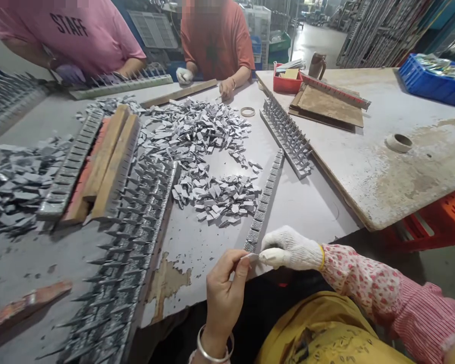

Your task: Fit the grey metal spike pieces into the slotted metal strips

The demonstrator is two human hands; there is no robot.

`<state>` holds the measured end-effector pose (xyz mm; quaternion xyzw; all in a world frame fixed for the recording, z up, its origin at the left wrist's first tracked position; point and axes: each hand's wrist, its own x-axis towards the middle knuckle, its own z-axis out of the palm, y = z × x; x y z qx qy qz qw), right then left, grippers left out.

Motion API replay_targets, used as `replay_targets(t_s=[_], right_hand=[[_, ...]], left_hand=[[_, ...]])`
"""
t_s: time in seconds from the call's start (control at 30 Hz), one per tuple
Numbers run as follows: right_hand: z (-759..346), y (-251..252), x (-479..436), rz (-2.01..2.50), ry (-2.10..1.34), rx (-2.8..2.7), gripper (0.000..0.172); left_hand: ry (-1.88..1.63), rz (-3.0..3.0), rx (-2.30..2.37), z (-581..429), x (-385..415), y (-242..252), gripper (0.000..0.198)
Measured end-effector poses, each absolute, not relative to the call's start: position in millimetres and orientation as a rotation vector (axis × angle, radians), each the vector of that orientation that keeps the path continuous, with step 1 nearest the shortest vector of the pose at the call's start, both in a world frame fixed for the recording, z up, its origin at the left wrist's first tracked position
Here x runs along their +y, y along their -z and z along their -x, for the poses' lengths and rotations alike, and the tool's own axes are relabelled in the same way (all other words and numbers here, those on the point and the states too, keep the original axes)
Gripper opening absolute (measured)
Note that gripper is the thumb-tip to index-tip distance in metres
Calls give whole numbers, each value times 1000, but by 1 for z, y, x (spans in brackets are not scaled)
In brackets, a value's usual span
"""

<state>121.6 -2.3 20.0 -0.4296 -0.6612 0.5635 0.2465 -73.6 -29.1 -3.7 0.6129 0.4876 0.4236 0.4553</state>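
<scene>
My bare left hand (227,290), with a bangle at the wrist, pinches a small flat grey-white piece (251,256) between thumb and finger. In a white knit glove, my right hand (290,248) is closed, its fingertips meeting the other end of that same piece. Both hands are at the table's near edge, over the lower end of a narrow slotted strip (265,199) with a rough grey surface. Left of that strip lies a loose heap of similar small pieces (227,199). A larger heap (197,126) spreads behind it.
Long racks (121,253) bristling with upright pointed pieces stand at left; another rack (286,136) lies right of centre. Wooden bars (111,156) lie between heaps. Two co-workers sit across the table. A raised board (382,167) at right carries a blue basket (436,83) and a tape roll (399,142).
</scene>
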Motion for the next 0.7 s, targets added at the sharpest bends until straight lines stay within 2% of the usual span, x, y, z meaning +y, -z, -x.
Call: replay_targets(t_s=[0.13,0.23,0.3,0.37,0.5,0.7], right_hand=[[-129,-22,-4,1176,-1814,-1534,31],[-127,-20,-10,1099,-2241,-1331,41],[-125,-17,-13,1034,-2410,-1228,46],[-125,-14,-15,1095,-2349,-1174,46],[-126,-9,-15,1282,-2105,-1193,41],[-116,-3,-18,1254,-2330,-1215,43]], left_hand=[[-876,-1796,1081,83,-30,-3,20],[-896,-1582,826,77,-37,-2,36],[-935,-1479,711,72,-41,-1,45],[-945,-1537,805,69,-43,0,44],[-789,-1770,1083,73,-42,-2,30],[-811,-1650,982,69,-50,7,39]])
